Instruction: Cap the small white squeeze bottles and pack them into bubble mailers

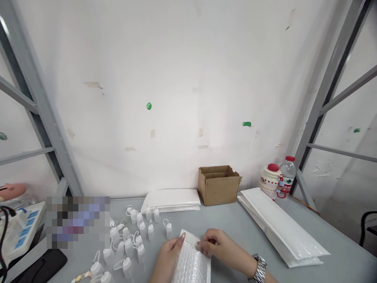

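A white bubble mailer (pixel 191 262) is held upright at the front of the table, its bubbled surface facing me. My left hand (pixel 168 255) grips its left edge, the thumb lying near the top corner. At the top flap, the fingers of my right hand (pixel 216 247) are pinched together on the mailer's edge; a silver watch (pixel 259 268) is on that wrist. To the left of the mailer stand several small white plastic bottles (pixel 127 267) with looped straps on their caps. One such bottle (pixel 169 230) stands just beyond my left hand.
Flat white mailers (pixel 173 198) lie in a stack by the wall, and more white mailers (pixel 282 228) lie at the right. Behind stand a cardboard box (pixel 221 190), a cream jar (pixel 269 182) and a water bottle (pixel 288 173). A black phone (pixel 41 267) and a power strip (pixel 26 230) are at left.
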Motion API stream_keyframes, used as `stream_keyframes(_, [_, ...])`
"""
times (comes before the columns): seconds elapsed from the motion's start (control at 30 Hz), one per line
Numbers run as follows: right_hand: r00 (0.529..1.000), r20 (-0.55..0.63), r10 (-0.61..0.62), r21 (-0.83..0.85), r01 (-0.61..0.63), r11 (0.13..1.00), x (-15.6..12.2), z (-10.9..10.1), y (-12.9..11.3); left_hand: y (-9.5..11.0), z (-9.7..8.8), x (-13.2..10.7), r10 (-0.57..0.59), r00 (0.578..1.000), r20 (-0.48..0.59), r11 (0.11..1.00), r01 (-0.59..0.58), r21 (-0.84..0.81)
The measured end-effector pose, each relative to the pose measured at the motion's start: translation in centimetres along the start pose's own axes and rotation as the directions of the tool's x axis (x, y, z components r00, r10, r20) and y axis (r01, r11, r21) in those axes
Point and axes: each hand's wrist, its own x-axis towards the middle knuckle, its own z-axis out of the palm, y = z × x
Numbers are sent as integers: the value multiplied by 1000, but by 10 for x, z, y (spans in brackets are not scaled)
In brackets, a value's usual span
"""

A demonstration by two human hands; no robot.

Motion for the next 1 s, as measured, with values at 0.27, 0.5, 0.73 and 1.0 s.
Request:
stream_keyframes(0.27, [991,129,24,38,-29,999,-2,13,9,-1,1,1,20,1000,-22,1000,-20,14])
stream_keyframes(0.5, [948,-311,-68,-11,68,998,7,19,4,-16,1,8,3,997,72,1000,-5,23])
stream_keyframes(0.73, [930,-319,-184,-40,181,983,35,35,-26,-43,7,23,-4,991,130,999,-3,52])
stream_keyframes(1.0, [932,-302,-200,-67,188,980,79,63,-44,-27,1,16,21,986,164,999,-15,-35])
